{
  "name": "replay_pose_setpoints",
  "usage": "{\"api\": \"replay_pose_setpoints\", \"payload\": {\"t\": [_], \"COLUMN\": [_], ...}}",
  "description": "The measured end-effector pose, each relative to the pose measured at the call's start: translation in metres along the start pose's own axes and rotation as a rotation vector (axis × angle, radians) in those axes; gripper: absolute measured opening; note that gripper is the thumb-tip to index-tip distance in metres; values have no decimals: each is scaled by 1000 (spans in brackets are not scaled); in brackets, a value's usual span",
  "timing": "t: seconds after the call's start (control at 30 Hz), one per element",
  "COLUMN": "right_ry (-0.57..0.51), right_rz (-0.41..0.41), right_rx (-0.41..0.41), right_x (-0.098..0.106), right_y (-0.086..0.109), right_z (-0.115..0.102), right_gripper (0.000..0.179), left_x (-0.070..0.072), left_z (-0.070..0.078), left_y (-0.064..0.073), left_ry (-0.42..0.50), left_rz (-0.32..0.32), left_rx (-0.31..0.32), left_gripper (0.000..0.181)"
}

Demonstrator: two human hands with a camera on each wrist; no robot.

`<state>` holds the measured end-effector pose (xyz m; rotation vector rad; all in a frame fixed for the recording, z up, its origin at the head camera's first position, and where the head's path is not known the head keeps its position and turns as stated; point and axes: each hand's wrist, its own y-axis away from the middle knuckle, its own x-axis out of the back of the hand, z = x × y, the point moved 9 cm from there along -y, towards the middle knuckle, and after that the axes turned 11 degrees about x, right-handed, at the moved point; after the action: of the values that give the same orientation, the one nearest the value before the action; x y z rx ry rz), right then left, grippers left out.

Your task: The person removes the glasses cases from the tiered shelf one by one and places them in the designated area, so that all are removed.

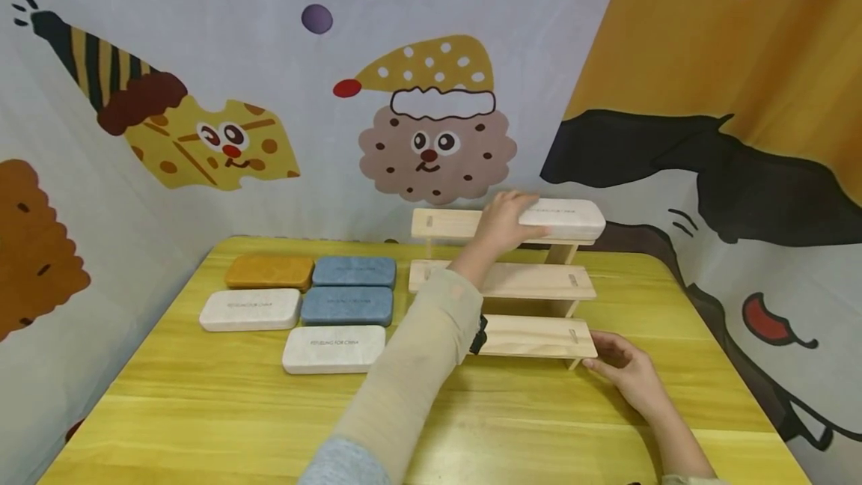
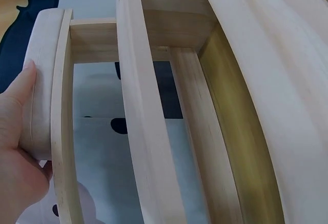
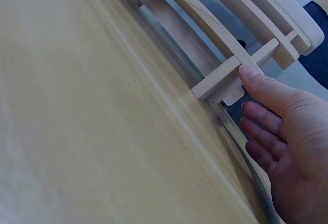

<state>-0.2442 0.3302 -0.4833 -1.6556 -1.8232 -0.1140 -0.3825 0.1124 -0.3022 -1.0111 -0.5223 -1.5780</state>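
Observation:
A three-step wooden stand (image 1: 539,281) rises on the table. On the right end of its top step lies a white glasses case (image 1: 566,218), which my left hand (image 1: 501,223) grips by its left end. The left wrist view shows the thumb along the side of that case (image 2: 42,85), which sits flush against the step. At the right end of the lowest step, my right hand (image 1: 626,373) holds the corner between thumb and index finger. In the right wrist view, the right hand's (image 3: 292,131) other fingers are loosely bent below the step; the index finger is mostly hidden.
Left of the stand, on the yellow wooden table (image 1: 202,410), lie an orange case (image 1: 269,272), two blue cases (image 1: 354,271) and two white cases (image 1: 251,310). My left forearm crosses the stand's left part. A cartoon-printed cloth (image 1: 269,58) hangs behind the table.

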Motion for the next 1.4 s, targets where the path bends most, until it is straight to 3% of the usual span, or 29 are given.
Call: {"api": "replay_pose_setpoints", "payload": {"t": [0.43,0.7,0.87,1.13,1.4], "right_ry": [5,28,26,22,22], "right_rz": [-6,5,6,-1,7], "right_rx": [-5,-20,-29,-24,-20], "right_x": [0,2,2,1,1], "right_y": [0,1,2,1,2], "right_z": [-1,-1,0,-1,-2], "right_gripper": [48,47,48,48,47], "left_x": [-1,8,19,45,68], "left_z": [-3,-8,-9,-12,-20], "left_y": [0,4,7,17,34], "left_ry": [75,137,200,167,179], "left_rz": [-1,-2,-7,7,-17], "left_rx": [-10,-37,-58,-131,-140], "left_gripper": [65,64,67,67,70]}}
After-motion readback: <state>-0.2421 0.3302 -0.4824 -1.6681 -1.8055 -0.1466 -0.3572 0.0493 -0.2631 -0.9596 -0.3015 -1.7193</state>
